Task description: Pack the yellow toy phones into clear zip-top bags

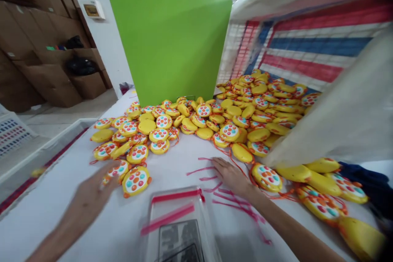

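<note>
- From the head view: reaches with the left hand point(90, 194) to a yellow plastic turtle-shaped toy point(119, 168) at the near left edge of the pile, with thumb and fingers about it; too blurred to tell whether pinched.
- Shows on its white oval face raised dots in red, orange and turquoise, like the sharper, orange-footed neighbouring toy point(136, 181).
- Lays the right hand point(229, 174) palm-down on the white tabletop point(175, 161), fingers close together, by thin pink ribbons point(200, 170); cannot tell whether pinching one.
</note>
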{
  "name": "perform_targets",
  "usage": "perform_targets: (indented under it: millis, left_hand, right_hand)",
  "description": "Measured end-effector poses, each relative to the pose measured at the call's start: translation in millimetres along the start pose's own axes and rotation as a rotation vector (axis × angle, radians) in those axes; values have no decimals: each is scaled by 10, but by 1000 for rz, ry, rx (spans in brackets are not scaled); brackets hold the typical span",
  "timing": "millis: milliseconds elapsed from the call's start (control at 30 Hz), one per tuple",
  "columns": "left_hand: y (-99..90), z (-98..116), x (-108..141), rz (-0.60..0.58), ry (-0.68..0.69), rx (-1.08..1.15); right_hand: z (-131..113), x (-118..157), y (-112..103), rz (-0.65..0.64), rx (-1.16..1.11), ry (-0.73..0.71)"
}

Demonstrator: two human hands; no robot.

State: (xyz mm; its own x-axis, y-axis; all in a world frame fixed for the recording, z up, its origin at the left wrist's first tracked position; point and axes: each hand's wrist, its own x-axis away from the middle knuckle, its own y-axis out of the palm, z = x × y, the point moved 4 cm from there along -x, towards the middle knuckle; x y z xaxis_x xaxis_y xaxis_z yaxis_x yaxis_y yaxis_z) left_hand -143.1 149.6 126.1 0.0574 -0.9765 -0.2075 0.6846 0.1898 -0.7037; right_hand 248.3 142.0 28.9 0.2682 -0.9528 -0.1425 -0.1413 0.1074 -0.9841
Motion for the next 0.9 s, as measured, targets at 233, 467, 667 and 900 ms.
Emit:
perform_targets:
  millis: [233,467,667,900]
  left_hand:
    - [1577,983,452,-540,233,152]
    - [2417,1504,798,-888,463,-137]
    - [2599,1589,955,-964,501,-168]
    - [2509,1502,1312,-1074,462,-188]
  right_hand:
    - [-26,1090,-46,-39,-54,64]
    - [-17,1516,-33,130,-101,217]
    - [143,1684,96,201,-44,382]
    - [-94,1561,13,138,-184,287]
